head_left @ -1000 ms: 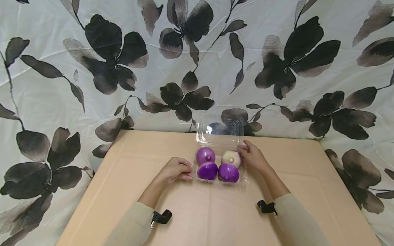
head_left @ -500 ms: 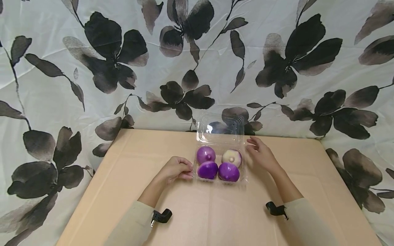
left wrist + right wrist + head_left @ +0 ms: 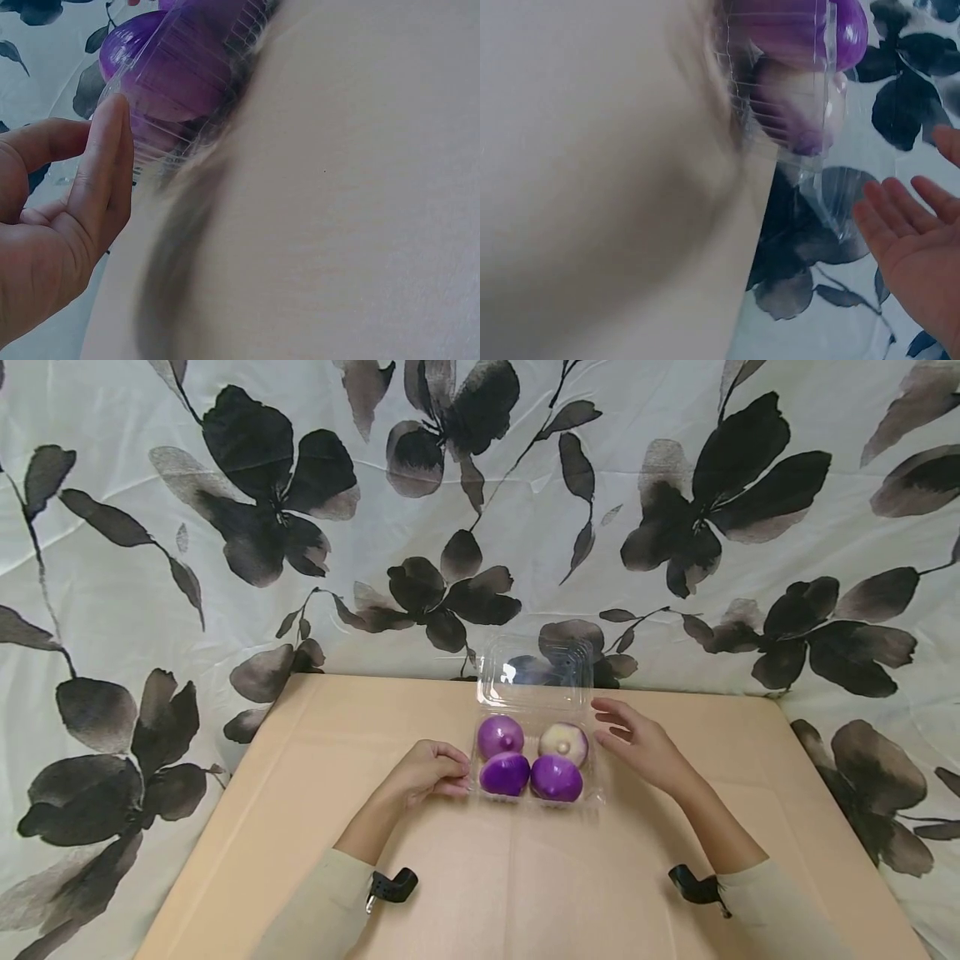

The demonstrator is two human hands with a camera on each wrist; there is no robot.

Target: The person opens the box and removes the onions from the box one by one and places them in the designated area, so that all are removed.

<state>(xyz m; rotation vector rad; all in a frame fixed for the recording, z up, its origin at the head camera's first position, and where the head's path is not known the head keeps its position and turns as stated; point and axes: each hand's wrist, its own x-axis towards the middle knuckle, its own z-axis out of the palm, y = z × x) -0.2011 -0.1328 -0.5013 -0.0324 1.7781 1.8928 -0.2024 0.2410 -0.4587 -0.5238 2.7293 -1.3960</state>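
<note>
one careless tug by the left hand (image 3: 429, 774), which pinches the left rim of the clear plastic clamshell (image 3: 531, 724), could tip its flimsy ribbed base and roll the four glossy, round-bellied onions (image 3: 557, 779) inside. right hand (image 3: 643, 747), loose-fingered just right of the clamshell, grips nothing; thin lid (image 3: 534, 687) open behind.

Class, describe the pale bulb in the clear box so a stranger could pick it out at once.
On the tan tabletop, find the open clear clamshell box between the left hand and the right hand. In its far row, the pale bulb is the one nearer the right hand. It shows mostly cream with purple at its edge, while the other three bulbs look purple.
</note>
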